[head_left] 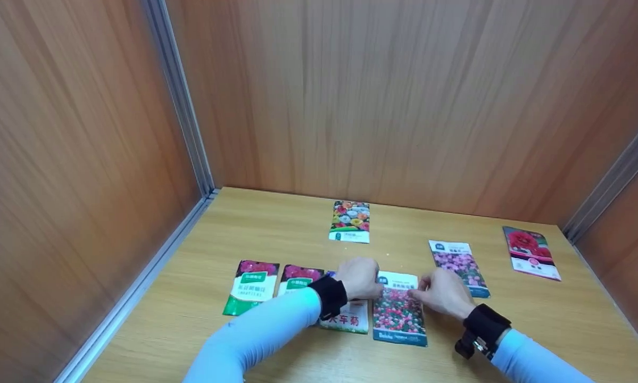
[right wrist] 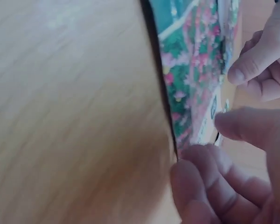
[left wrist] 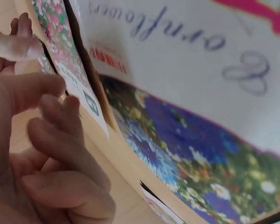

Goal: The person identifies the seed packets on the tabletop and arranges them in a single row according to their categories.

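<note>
"How do the hands stand?"

"The left hand (head_left: 357,279) bends its fingers at the pink-flower packet's (head_left: 398,314) ten o'clock; the right hand (head_left: 447,292), loosely curled, has its thumb and fingertips at two o'clock; I cannot tell whether either pinches it."

"Which step, then?"

"Squaring that packet up, I judge; it lies on the table (head_left: 276,223), just beside the cornflower packet (head_left: 353,319) at nine o'clock."

"And the next move?"

"A light, even release, I think; the lilac-flower packet (head_left: 465,266) lies near at two o'clock; the red-flower packet (head_left: 531,252) lies farther that way."
</note>
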Demonstrator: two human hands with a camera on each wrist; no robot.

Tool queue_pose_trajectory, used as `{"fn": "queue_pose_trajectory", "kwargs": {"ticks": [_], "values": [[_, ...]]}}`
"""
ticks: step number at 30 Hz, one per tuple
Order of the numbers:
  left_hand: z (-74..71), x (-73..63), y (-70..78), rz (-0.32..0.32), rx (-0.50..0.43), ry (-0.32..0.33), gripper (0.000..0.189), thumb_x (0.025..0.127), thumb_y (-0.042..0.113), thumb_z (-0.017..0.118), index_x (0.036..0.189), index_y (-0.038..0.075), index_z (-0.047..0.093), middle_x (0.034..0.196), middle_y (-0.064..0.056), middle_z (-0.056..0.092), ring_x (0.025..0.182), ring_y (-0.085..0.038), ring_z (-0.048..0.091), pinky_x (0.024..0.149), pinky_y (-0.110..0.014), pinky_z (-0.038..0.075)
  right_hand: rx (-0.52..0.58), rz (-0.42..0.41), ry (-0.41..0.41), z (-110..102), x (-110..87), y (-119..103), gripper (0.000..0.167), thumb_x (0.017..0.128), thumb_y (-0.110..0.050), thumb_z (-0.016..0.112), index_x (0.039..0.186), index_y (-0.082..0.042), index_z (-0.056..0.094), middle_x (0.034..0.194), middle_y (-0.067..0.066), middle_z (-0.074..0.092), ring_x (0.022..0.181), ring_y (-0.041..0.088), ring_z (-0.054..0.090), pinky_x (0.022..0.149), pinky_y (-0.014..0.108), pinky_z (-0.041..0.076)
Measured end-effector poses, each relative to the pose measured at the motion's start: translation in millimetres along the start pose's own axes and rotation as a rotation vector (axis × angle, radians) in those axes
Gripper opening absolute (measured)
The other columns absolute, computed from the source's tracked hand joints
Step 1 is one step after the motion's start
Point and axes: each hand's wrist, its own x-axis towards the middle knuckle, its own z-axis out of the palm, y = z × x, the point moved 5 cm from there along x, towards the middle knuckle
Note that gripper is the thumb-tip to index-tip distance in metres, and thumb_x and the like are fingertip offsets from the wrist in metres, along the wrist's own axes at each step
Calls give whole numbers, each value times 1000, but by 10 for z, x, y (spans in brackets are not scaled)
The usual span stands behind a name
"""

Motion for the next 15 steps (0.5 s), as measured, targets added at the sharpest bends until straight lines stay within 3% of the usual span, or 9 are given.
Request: {"fn": "queue_pose_trajectory", "kwargs": {"ticks": [7, 11, 15], "values": [[-118, 55, -16, 38, -22, 162, 21, 76, 45, 62, 68, 27, 55, 60, 12, 50, 55, -11, 47, 47, -29, 36, 32, -58, 190, -296, 102, 54, 32, 71, -55, 64, 80, -25, 61, 72, -5, 57, 66, 16, 50, 56, 30, 38], [-152, 43, 8, 110, 0, 237, 20, 77, 45, 60, 73, 26, 59, 62, 13, 50, 55, -9, 46, 46, -26, 36, 32, -29, 205, -426, 200, 160, 43, 71, -58, 62, 92, -20, 60, 80, -2, 58, 72, 18, 51, 61, 32, 40], [-131, 19, 37, 175, 64, 295, 29, 77, 50, 58, 89, 25, 64, 78, 9, 57, 72, -12, 48, 58, -28, 40, -6, 59, 187, -492, 282, 358, 65, 66, -69, 56, 104, -15, 56, 91, 5, 58, 76, 24, 50, 61, 34, 38]]}}
